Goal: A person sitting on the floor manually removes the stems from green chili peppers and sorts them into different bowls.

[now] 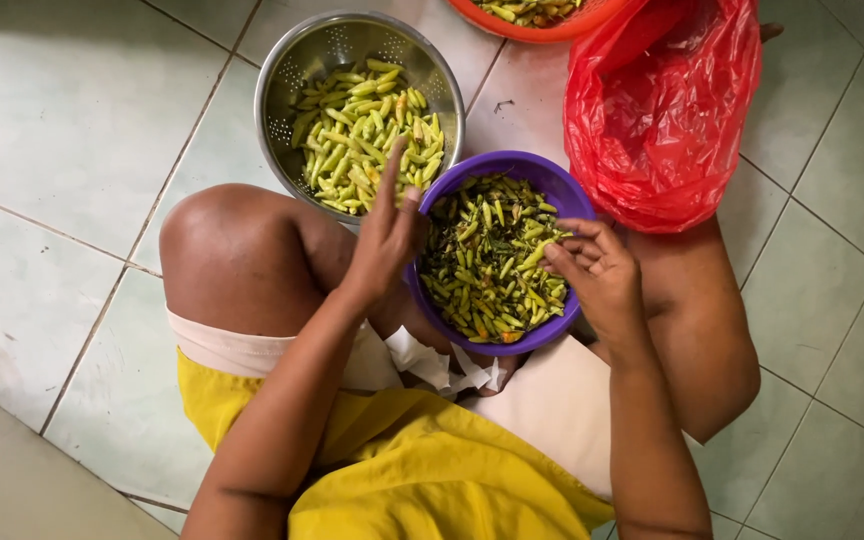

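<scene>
- Three bowls show, plus one bag and two hands; the chillies in them are too many to count.
- Colander (282, 75) — steel, round, perforated, standing on the pale tiled floor (62, 140) at the upper left. It holds a heap of pale green chillies (357, 130) without stems, as far as can be seen.
- Left knee (227, 250), bare, rises just below the colander and hides part of its near rim.
- Left hand (387, 235) is raised on edge between the colander and the purple bowl, fingers straight and pointing up over the colander's near side, thumb against the purple rim. It is open; whether a chilli is pinched at the fingertips cannot be told.
- Purple bowl (542, 180) — plastic, resting in the lap between the two legs, touching the colander's rim. It is full of darker green chillies and loose stems (482, 260), with an orange piece or two near the bottom edge.
- Right hand (597, 265) hovers over the bowl's right side, fingers curled inward with the tips close together above the chillies; it seems to pinch one small green piece, though the grip is partly hidden.
- Orange bowl (532, 25) — only its near edge shows at the top, with more chillies inside.
- Red bag (662, 110) — crumpled plastic, lying on the floor just right of the purple bowl and against the right leg.
- Yellow cloth (402, 470) covers the lap at the bottom.
</scene>
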